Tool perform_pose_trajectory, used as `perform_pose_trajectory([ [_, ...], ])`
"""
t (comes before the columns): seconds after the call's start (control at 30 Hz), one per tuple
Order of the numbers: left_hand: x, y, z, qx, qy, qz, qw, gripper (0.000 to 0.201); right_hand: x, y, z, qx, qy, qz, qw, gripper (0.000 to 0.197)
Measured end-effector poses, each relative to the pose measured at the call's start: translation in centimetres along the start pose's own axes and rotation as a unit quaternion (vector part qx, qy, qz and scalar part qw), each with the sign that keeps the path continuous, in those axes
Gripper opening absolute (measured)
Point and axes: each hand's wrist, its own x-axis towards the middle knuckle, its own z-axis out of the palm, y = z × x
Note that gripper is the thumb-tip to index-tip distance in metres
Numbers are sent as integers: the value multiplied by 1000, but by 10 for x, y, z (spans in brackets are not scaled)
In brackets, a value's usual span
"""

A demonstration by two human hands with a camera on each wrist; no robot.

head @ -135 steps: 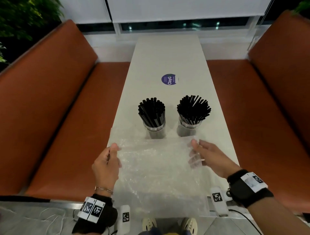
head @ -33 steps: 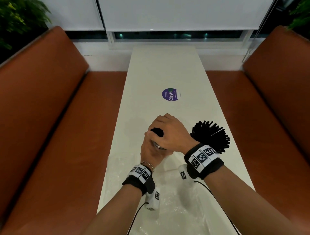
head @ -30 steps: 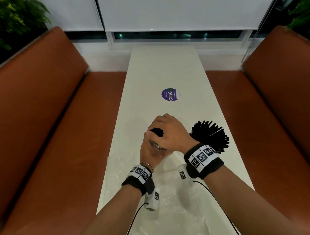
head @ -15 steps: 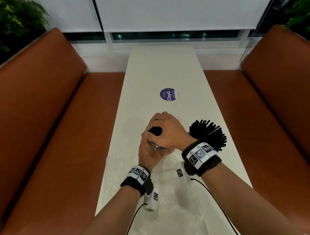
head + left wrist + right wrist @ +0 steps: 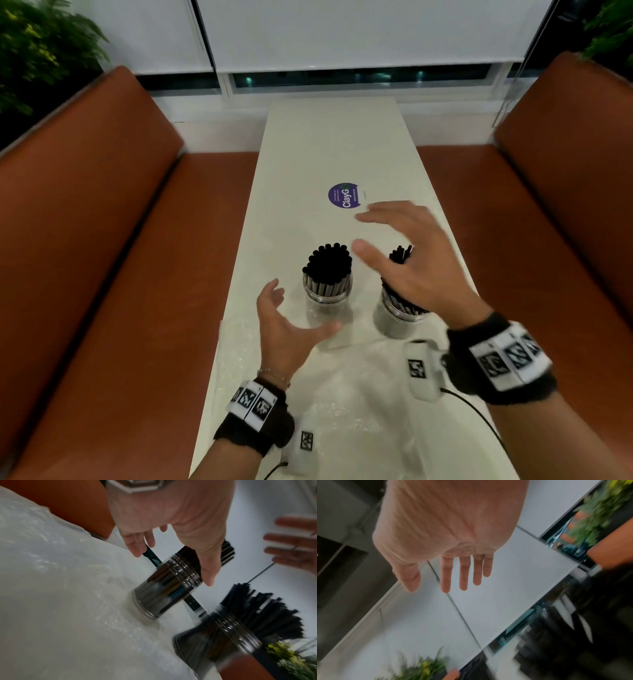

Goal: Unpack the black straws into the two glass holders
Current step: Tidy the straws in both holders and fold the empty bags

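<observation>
Two glass holders stand side by side on the white table (image 5: 308, 144). The left holder (image 5: 327, 294) (image 5: 164, 588) is packed with upright black straws (image 5: 330, 260). My left hand (image 5: 287, 322) (image 5: 171, 545) hovers just left of it and nearer to me, fingers spread, holding nothing. The right holder (image 5: 400, 310) (image 5: 221, 637) also carries black straws (image 5: 400, 255), mostly hidden behind my right hand (image 5: 394, 246) (image 5: 447, 577), which is raised above it with straight fingers and an empty palm.
An empty clear plastic bag (image 5: 346, 404) (image 5: 51, 588) lies crumpled on the near end of the table. A purple round sticker (image 5: 343, 195) sits farther along. Orange-brown benches (image 5: 102, 240) flank the table on both sides, with green plants (image 5: 37, 51) behind them.
Half a second ago both hands were wrapped around the left holder and its straws. Both have let go and pulled apart, the right hand swinging over the right holder.
</observation>
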Motion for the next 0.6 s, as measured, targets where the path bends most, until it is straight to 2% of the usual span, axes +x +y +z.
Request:
perform_pose_trajectory([
  [0.07, -19, -2, -2, 13, 31, 17, 999, 103, -17, 10, -33, -21, 41, 48, 998, 50],
  [0.13, -36, -3, 4, 35, 25, 41, 998, 71, -41, 23, -56, -32, 60, 104, 992, 67],
  [0.2, -47, -4, 16, 45, -20, 59, 997, 55, -68, 37, -63, -9, 53, 169, 984, 95],
  [0.27, -51, -3, 34, 49, -65, 70, 994, 50, -94, 51, -60, 21, 23, 222, 975, 125],
  [0.37, -49, 5, 64, 52, -129, 83, 987, 63, -116, 75, -47, 42, -37, 245, 968, 149],
  [0.53, -40, 22, 109, 62, -174, 87, 979, 124, -100, 111, -32, 97, -128, 251, 955, 161],
  [0.6, -36, 31, 123, 48, -175, 79, 980, 130, -83, 123, -31, 106, -159, 241, 951, 163],
])
